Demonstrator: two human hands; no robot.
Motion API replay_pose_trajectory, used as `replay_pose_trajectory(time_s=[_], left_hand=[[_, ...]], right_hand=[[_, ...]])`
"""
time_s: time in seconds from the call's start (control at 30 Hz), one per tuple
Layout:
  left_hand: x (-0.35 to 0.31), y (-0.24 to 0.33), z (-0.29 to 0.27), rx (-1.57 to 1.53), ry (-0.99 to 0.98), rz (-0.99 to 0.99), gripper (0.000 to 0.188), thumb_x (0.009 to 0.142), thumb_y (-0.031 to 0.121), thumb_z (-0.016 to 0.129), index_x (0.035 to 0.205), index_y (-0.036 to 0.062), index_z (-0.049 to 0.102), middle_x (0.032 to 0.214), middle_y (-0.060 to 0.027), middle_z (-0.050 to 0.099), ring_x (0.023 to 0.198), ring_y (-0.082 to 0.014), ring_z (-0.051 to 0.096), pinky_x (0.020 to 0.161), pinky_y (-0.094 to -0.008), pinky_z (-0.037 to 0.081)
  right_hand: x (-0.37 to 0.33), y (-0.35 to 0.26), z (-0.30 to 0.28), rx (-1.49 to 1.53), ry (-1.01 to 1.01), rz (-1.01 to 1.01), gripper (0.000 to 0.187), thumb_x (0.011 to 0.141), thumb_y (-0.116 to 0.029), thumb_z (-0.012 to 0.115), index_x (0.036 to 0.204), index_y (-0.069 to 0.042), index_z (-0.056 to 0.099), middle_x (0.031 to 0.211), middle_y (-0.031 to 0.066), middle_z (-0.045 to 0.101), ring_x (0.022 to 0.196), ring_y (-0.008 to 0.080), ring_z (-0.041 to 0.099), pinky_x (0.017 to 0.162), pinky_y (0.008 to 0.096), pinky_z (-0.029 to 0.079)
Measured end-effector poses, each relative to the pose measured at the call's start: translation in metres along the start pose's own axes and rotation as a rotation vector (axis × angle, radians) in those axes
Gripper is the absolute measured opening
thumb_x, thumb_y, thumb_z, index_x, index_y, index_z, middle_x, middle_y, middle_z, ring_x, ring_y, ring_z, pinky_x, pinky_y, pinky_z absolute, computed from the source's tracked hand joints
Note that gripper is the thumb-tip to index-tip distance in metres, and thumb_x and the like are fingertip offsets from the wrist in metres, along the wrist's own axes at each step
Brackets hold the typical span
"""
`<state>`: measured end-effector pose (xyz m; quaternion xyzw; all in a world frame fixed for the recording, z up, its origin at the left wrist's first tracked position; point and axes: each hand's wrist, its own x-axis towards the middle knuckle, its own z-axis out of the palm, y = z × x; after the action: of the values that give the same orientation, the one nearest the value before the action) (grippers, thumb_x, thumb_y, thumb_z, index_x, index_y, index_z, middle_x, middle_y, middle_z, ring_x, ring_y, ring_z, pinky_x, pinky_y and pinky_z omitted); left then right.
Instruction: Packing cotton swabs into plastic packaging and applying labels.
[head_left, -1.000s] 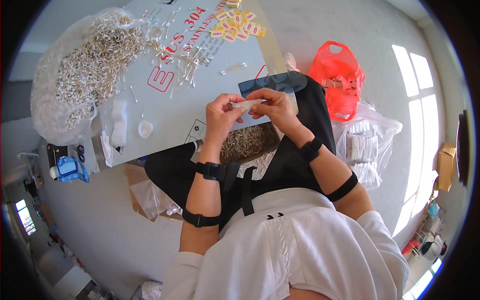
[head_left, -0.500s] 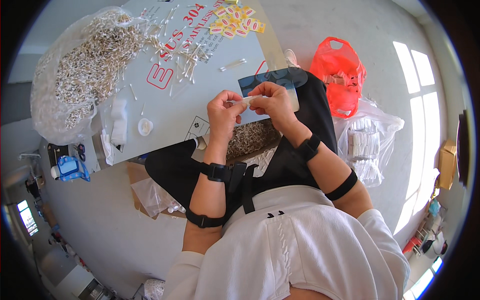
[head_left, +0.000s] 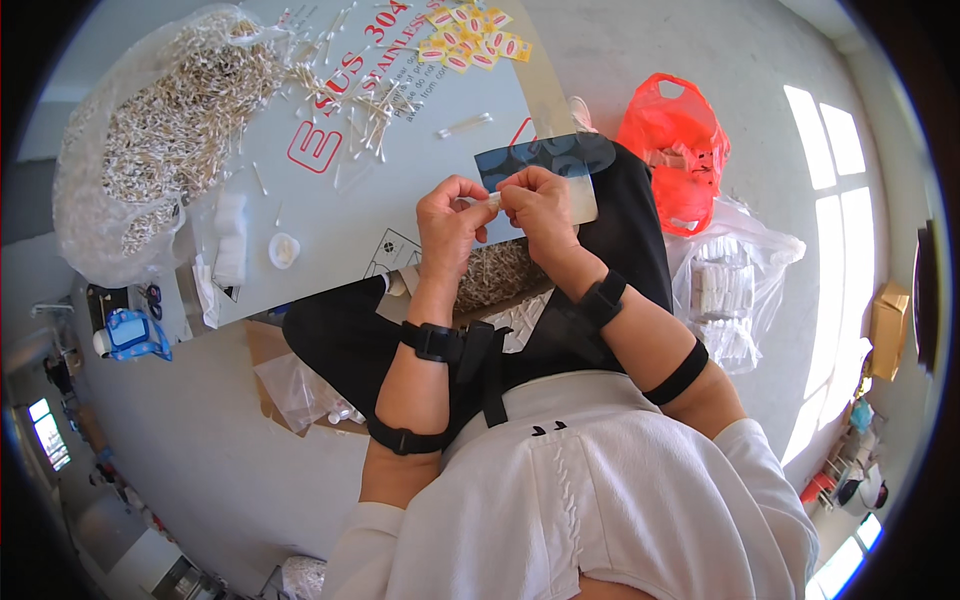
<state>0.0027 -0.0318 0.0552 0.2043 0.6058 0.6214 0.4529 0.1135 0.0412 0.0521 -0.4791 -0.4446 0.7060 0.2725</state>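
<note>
Over the near edge of the table (head_left: 330, 240), my left hand (head_left: 447, 215) and my right hand (head_left: 540, 212) meet with fingertips pinched on a small whitish piece (head_left: 495, 200). Fingers cover most of it, so its kind cannot be made out. Just beyond my right hand lies a dark blue sheet (head_left: 535, 158). Below my hands, between my legs, a box holds many cotton swabs (head_left: 493, 275). Loose cotton swabs (head_left: 375, 125) and a swab bundle (head_left: 464, 126) lie on the table. Farther back sit small yellow-and-white cards (head_left: 475, 40).
A large clear bag of cotton swabs (head_left: 180, 130) fills the table's left side. Near it are a white roll (head_left: 231, 240) and a small round dish (head_left: 284, 251). On the right are a red plastic bag (head_left: 655, 135) and a clear bag of white packs (head_left: 722, 285).
My fingertips have shifted slightly and drawn closer on the whitish piece, so less of it shows. The surroundings have shifted slightly in the view.
</note>
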Motion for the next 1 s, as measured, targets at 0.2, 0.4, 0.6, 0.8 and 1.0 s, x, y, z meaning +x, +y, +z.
replay_pose_trajectory(time_s=[0.2, 0.4, 0.6, 0.8, 1.0], left_hand=[[-0.002, -0.001, -0.003, -0.017, 0.013, 0.044, 0.009, 0.077, -0.004, 0.071, 0.082, -0.0016, 0.064, 0.066, -0.0057, 0.063, 0.052, -0.0079, 0.055, 0.042, -0.0227, 0.043], [-0.004, -0.001, -0.009, 0.103, -0.029, 0.08, 0.008, 0.08, -0.005, 0.069, 0.086, -0.0006, 0.066, 0.077, -0.0042, 0.064, 0.059, -0.0078, 0.056, 0.047, -0.0229, 0.046], [-0.002, -0.005, -0.011, 0.447, 0.02, 0.473, 0.01, 0.078, -0.006, 0.069, 0.083, 0.0003, 0.063, 0.081, -0.0029, 0.058, 0.065, -0.0097, 0.055, 0.059, -0.0233, 0.046], [-0.003, -0.008, -0.009, 0.466, 0.047, 0.538, 0.014, 0.075, -0.007, 0.069, 0.078, -0.0001, 0.058, 0.079, -0.0051, 0.056, 0.064, -0.0127, 0.056, 0.059, -0.0251, 0.046], [0.0, -0.011, -0.014, 0.289, 0.003, 0.22, 0.012, 0.077, -0.004, 0.07, 0.078, -0.0001, 0.058, 0.072, -0.0021, 0.058, 0.062, -0.0088, 0.055, 0.056, -0.0246, 0.045]], right_hand=[[-0.003, -0.005, -0.018, 0.061, -0.223, -0.051, 0.01, 0.081, -0.001, 0.067, 0.091, -0.001, 0.066, 0.078, 0.0019, 0.064, 0.064, 0.0075, 0.058, 0.057, 0.0211, 0.045], [0.002, 0.006, -0.032, -0.004, -0.218, -0.201, 0.008, 0.081, -0.001, 0.072, 0.089, -0.003, 0.07, 0.079, -0.0006, 0.063, 0.067, 0.0065, 0.056, 0.061, 0.0227, 0.046], [0.006, 0.002, -0.032, -0.215, -0.213, -0.493, 0.006, 0.079, 0.002, 0.07, 0.084, -0.001, 0.068, 0.082, 0.0013, 0.058, 0.068, 0.0102, 0.051, 0.062, 0.0242, 0.043], [0.004, -0.003, -0.027, -0.352, -0.188, -0.649, 0.006, 0.077, 0.004, 0.069, 0.08, 0.002, 0.064, 0.079, 0.0046, 0.057, 0.067, 0.014, 0.052, 0.061, 0.0275, 0.043], [0.009, -0.003, -0.035, -0.39, -0.194, -0.521, 0.007, 0.076, 0.0, 0.071, 0.079, 0.001, 0.065, 0.081, 0.005, 0.059, 0.068, 0.0134, 0.054, 0.06, 0.0278, 0.043]])
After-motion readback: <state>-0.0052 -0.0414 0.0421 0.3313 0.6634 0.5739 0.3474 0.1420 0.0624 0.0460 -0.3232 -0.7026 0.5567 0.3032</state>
